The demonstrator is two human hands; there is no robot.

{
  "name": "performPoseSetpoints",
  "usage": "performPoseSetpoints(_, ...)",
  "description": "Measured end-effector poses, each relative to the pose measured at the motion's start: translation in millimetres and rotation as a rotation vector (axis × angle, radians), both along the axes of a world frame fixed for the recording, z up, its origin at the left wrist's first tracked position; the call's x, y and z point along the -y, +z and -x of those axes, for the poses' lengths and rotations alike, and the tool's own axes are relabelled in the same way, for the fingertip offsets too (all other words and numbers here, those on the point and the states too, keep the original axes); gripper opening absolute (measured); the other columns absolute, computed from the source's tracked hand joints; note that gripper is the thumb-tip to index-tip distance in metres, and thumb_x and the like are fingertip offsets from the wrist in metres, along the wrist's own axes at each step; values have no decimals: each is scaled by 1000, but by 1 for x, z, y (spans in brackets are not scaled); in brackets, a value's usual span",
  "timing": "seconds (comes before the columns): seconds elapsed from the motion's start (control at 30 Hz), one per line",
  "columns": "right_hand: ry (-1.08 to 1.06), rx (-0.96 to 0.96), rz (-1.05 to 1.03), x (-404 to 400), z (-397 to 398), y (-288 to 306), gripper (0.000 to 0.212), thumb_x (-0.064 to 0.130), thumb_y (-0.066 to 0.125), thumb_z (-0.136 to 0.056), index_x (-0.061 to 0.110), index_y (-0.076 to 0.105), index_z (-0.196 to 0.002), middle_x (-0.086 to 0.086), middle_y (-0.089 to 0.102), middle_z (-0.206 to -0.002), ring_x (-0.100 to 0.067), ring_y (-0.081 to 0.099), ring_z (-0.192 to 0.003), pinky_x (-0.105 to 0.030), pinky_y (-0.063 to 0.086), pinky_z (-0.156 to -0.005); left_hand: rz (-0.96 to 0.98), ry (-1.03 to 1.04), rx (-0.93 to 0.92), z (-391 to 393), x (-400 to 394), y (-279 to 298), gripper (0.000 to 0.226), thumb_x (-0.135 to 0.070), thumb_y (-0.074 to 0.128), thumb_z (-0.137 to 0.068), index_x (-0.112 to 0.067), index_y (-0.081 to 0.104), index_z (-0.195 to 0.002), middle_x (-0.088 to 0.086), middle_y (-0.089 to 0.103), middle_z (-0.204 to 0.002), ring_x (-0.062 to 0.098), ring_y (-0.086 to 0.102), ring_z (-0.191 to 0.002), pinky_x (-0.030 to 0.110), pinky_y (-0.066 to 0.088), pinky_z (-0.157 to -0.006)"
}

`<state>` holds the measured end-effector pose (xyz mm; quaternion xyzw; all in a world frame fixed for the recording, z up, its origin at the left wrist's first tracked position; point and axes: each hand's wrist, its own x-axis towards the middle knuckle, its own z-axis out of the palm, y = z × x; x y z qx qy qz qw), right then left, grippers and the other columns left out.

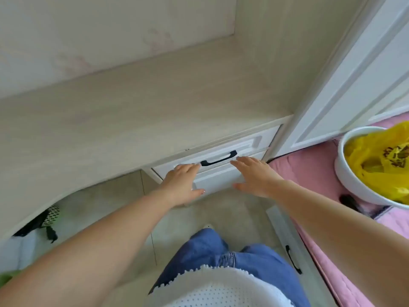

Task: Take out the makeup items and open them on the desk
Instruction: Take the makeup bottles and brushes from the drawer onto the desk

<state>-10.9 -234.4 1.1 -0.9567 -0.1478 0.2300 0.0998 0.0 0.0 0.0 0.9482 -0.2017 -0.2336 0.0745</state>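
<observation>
Currently we reach both bare hands toward the drawer (212,167) beneath the worktop (110,120). Our left hand (182,185) lies flat with fingers extended at the left end of the black handle (219,159), its grip spread and holding nothing. Our right hand (254,176) is likewise flat beside the handle's right end, thumb out, grip spread and empty. The drawer front is white, with a raised rectangular panel moulding; the handle is a slim, dark, bow-shaped bar. The drawer sits shut or nearly so; we cannot tell which. No makeup items are visible, so we cannot tell where they are.

The worktop is a pale wood-grain laminate, smooth and matt, set into a corner with matching wall panels. To the right stands a white panelled door (354,85). Below it, a round white basin (354,180) holding a crumpled yellow plastic bag (380,165) rests on a quilted pink cover (309,178). The floor (221,211) is pale.
</observation>
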Motion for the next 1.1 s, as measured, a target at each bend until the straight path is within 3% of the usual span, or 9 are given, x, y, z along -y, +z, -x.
performPoseSetpoints(0.13, -90, 6, -7, -12, -22, -36, 70, 46, 49, -91, 21, 20, -150, -1, 16, -158, -21, 17, -144, -36, 17, -116, 38, -77, 32, -26, -2, -27, 79, -50, 55, -87, -19, 17, -149, -1, 21, -156, 18, 17, -143, 32, 19, -114)
performPoseSetpoints(0.27, -54, 147, -21, -17, -35, -82, 65, 41, 49, -92, 17, 25, -148, -3, 19, -156, -22, 20, -144, -36, 14, -118, 69, -181, 110, -36, -2, -67, 77, -48, 50, -90, -17, 14, -150, -1, 17, -157, 18, 16, -143, 30, 18, -114)
performPoseSetpoints(0.33, -37, 221, -45, -20, -37, -97, 63, 36, 56, -89, 12, 35, -144, -8, 30, -152, -26, 30, -140, -40, 21, -117, 88, -189, 139, -37, -4, -85, 75, -48, 48, -90, -15, 16, -150, 1, 18, -157, 19, 15, -143, 34, 22, -115)
performPoseSetpoints(0.43, -52, 408, -75, -25, -39, -137, 64, 29, 76, -72, 6, 55, -129, -16, 55, -131, -34, 54, -122, -51, 41, -101, 117, -227, 253, -46, -3, -126, 74, -50, 39, -84, -10, 31, -145, 6, 34, -151, 17, 22, -135, 39, 35, -110)
performPoseSetpoints(0.53, -70, 553, -86, -28, -41, -156, 63, 26, 76, -70, 8, 57, -127, -14, 59, -123, -35, 57, -117, -49, 45, -99, 176, -236, 404, -54, 4, -147, 68, -45, 43, -81, -8, 44, -138, 6, 47, -143, 18, 35, -125, 37, 44, -100)
performPoseSetpoints(0.67, -143, 697, -61, -39, -38, -172, 57, 22, 72, -72, 11, 58, -126, -14, 59, -120, -34, 56, -114, -43, 46, -96, 255, -208, 549, -51, 10, -171, 66, -42, 44, -80, -7, 46, -136, 5, 54, -136, 20, 37, -121, 37, 45, -95)
performPoseSetpoints(0.83, -274, 683, -66, -50, -16, -173, 58, 12, 73, -67, 11, 58, -123, -13, 58, -122, -33, 58, -113, -41, 56, -78, 275, -229, 550, -37, 10, -179, 69, -45, 42, -80, -9, 40, -138, 4, 53, -135, 22, 36, -123, 42, 47, -97)
performPoseSetpoints(1.0, -351, 675, -11, -56, 23, -162, 66, 4, 73, -58, 12, 60, -122, -12, 59, -124, -30, 57, -118, -30, 56, -71, 278, -276, 535, -9, 12, -177, 70, -44, 44, -78, -8, 41, -138, 4, 53, -136, 20, 35, -123, 38, 46, -98)
performPoseSetpoints(1.1, -356, 673, 10, -54, 47, -162, 66, 2, 71, -62, 13, 59, -125, -12, 57, -128, -31, 54, -122, -32, 56, -74, 316, -296, 547, 13, 12, -179, 70, -43, 46, -78, -8, 42, -138, 4, 52, -137, 21, 38, -123, 39, 46, -100)
